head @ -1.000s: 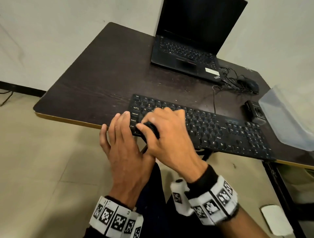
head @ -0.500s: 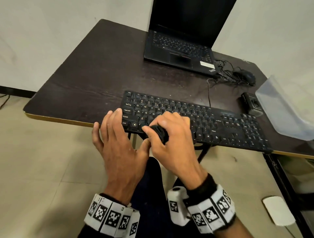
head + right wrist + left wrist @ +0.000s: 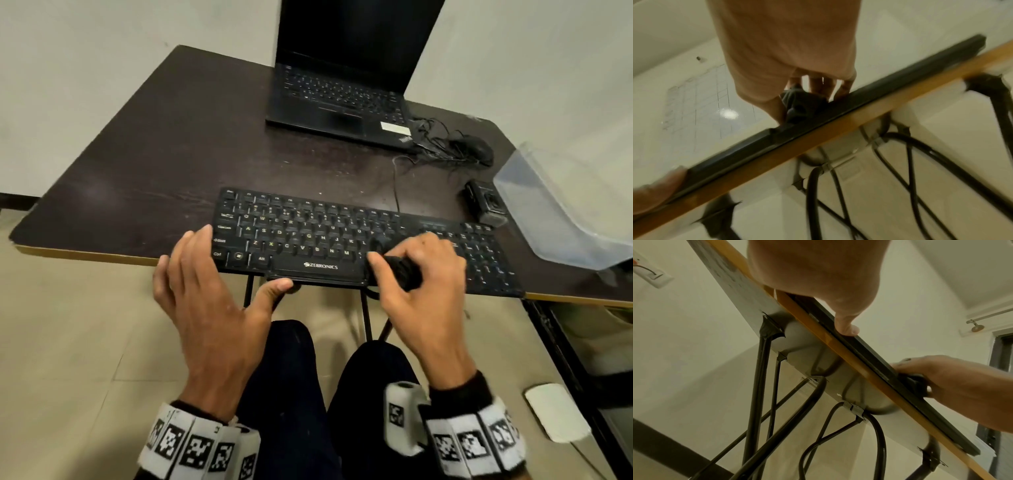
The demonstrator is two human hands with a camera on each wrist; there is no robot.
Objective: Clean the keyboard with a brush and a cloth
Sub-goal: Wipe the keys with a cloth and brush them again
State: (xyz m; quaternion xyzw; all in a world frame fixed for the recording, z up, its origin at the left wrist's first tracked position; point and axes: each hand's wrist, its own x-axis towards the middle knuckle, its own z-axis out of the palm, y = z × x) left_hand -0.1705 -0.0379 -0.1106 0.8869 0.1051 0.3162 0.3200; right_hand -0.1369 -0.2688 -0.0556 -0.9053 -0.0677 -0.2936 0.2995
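Observation:
A black keyboard point(image 3: 308, 236) lies along the front edge of the dark table point(image 3: 164, 154) and slightly overhangs it. My left hand point(image 3: 212, 301) rests with straight fingers on the keyboard's left end, its thumb point(image 3: 846, 326) pressed against the front edge. My right hand point(image 3: 431, 294) grips a wadded dark cloth point(image 3: 400, 270) and holds it down on the keys just right of the space bar. In the right wrist view, the cloth point(image 3: 799, 104) sits bunched between thumb and fingers on the keyboard's front rim point(image 3: 756, 146). I see no brush.
An open black laptop point(image 3: 342, 92) stands at the back of the table. To the right lie a mouse point(image 3: 474, 149) with tangled cables, a small black device point(image 3: 486, 205) and a clear plastic sheet point(image 3: 561, 212). Black metal table legs point(image 3: 760, 386) run underneath, near my knees.
My right hand has slid the cloth rightward along the front rows, from the left end to beyond the space bar. My left hand stays at the left end, its thumb now spread out.

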